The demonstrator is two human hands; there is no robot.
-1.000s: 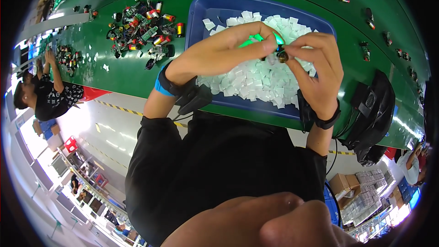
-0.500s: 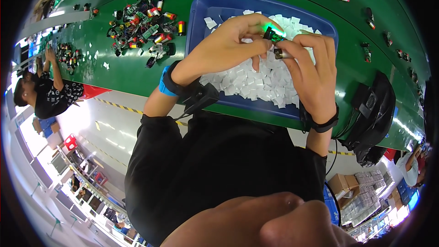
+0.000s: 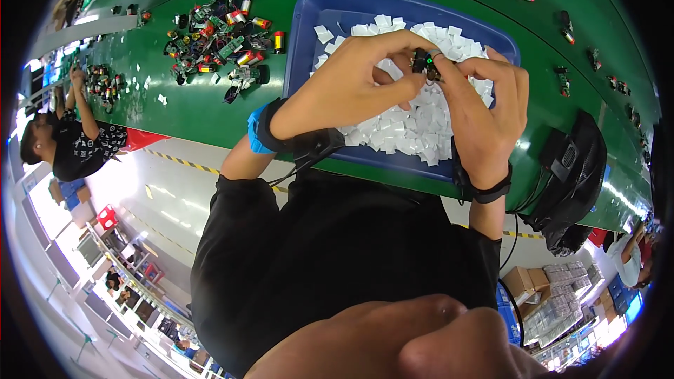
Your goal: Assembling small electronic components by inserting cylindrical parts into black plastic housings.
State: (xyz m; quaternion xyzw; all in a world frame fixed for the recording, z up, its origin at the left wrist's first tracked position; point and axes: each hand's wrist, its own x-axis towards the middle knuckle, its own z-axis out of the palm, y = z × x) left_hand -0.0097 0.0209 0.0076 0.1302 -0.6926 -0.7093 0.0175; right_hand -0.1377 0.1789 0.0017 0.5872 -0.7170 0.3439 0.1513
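Observation:
Over a blue tray [image 3: 303, 35] heaped with small white paper-like squares [image 3: 382, 130], both my hands hold one small black electronic assembly [image 3: 425, 63] with a tiny green light. My left hand [image 3: 365, 88] grips its left side between thumb and fingers. On its right side, the thumb and forefinger of my right hand [image 3: 486, 109] close on it, the other fingers being bent. The fingers cover much of the assembly, so its full shape is hidden.
Left of the tray lies a pile of electronic assemblies with red and yellow cylindrical cells [image 3: 217, 38]. More assemblies [image 3: 567, 28] lie scattered along the right of the green table. A black bag [image 3: 579, 161] sits at the right edge. Another person [image 3: 53, 140] works far left.
The bright green glow on the assembly has shrunk to a small point. The assembly has turned, and the cylinder by my right fingers is now hidden. My right hand has shifted slightly.

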